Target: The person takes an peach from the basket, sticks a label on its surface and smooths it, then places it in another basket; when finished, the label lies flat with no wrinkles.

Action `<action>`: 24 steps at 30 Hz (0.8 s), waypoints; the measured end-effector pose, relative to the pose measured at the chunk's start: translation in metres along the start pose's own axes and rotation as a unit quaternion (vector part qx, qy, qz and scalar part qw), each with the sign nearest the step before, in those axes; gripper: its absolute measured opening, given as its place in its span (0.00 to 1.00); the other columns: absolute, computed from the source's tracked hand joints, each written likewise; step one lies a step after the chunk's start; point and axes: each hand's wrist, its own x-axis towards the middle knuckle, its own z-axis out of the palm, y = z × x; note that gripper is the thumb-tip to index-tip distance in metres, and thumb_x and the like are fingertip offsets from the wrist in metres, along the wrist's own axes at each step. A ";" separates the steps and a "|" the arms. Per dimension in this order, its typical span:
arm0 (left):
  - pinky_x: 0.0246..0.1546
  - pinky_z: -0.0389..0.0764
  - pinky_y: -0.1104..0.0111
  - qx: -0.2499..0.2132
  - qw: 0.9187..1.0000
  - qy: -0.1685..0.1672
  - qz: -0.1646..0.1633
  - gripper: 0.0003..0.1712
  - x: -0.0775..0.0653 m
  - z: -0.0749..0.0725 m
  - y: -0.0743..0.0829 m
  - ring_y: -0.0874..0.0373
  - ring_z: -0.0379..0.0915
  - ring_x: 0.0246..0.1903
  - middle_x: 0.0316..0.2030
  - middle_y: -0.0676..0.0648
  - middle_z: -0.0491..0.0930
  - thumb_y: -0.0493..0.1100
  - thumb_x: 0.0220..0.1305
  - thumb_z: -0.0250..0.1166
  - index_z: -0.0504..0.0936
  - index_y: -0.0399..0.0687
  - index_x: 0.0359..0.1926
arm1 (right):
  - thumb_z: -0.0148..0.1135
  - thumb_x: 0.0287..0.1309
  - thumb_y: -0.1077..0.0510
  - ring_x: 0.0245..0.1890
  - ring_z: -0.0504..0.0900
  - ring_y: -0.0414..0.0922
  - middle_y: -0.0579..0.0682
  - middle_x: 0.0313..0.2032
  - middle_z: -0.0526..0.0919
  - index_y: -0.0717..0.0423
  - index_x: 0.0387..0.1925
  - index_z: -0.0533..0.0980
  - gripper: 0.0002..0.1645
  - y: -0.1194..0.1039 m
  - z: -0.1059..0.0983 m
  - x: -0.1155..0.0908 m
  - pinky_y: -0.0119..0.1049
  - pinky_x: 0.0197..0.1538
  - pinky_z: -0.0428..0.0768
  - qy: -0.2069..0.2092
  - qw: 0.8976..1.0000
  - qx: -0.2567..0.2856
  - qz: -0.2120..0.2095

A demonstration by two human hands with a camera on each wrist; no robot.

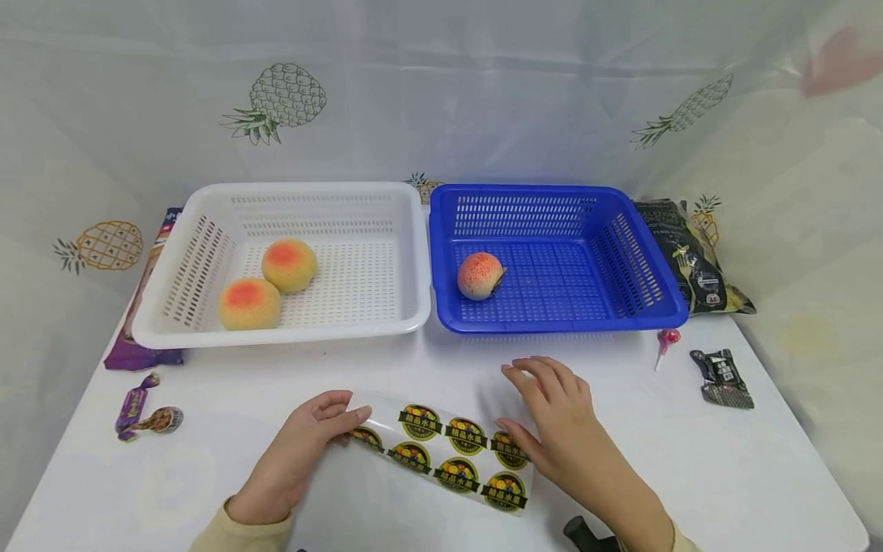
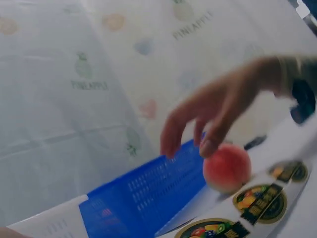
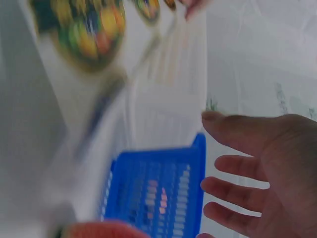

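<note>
My left hand point(image 1: 303, 452) pinches the left end of a white sheet of round fruit stickers point(image 1: 441, 429), thumb on top. The sheet slants across the front of the table, its labels black and gold. Over the sheet's right end hovers my right hand point(image 1: 566, 422), fingers loosely bent and apart, holding nothing. In the left wrist view a red peach point(image 2: 228, 168) sits behind the sheet, below that hand; the hand hides it from the head view. A blurred red curve of a fruit point(image 3: 106, 230) shows at the bottom of the right wrist view.
A white basket point(image 1: 276, 337) with two yellow-red peaches point(image 1: 250, 304) stands back left. Beside it, a blue basket point(image 1: 559, 326) holds one speckled fruit point(image 1: 479, 276). Candy point(image 1: 134, 406) lies left; a lollipop point(image 1: 667, 340), black packet point(image 1: 722, 378) and snack bag point(image 1: 697, 264) lie right.
</note>
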 end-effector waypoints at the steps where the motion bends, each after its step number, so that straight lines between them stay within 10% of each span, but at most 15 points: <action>1: 0.49 0.66 0.63 -0.019 1.000 -0.014 -0.003 0.32 -0.001 0.000 0.001 0.54 0.69 0.43 0.43 0.45 0.76 0.54 0.48 0.65 0.69 0.44 0.52 | 0.61 0.48 0.47 0.55 0.63 0.50 0.49 0.51 0.69 0.52 0.54 0.68 0.30 -0.004 0.002 0.002 0.47 0.49 0.61 0.002 1.000 0.006 -0.011; 6: 0.60 0.49 0.56 -0.014 0.998 -0.054 0.020 0.30 -0.003 -0.001 0.009 0.53 0.54 0.59 0.51 0.47 0.72 0.59 0.53 0.59 0.71 0.45 0.52 | 0.58 0.53 0.51 0.48 0.69 0.43 0.42 0.44 0.73 0.48 0.46 0.72 0.18 -0.025 0.010 0.013 0.40 0.44 0.65 0.006 0.998 0.027 -0.054; 15: 0.52 0.60 0.63 0.027 0.982 -0.181 0.047 0.22 0.003 0.005 0.015 0.57 0.68 0.47 0.41 0.49 0.78 0.56 0.57 0.58 0.72 0.49 0.48 | 0.57 0.55 0.49 0.43 0.70 0.37 0.37 0.38 0.75 0.45 0.41 0.75 0.12 -0.055 0.023 0.029 0.33 0.38 0.68 -0.012 0.997 0.057 -0.059; 24: 0.53 0.61 0.64 0.051 0.979 -0.186 0.062 0.24 0.004 0.011 0.019 0.60 0.64 0.52 0.50 0.54 0.73 0.57 0.55 0.59 0.71 0.55 0.52 | 0.57 0.55 0.47 0.43 0.71 0.35 0.36 0.38 0.75 0.45 0.42 0.74 0.14 -0.061 0.032 0.029 0.32 0.40 0.68 -0.019 0.997 0.054 -0.043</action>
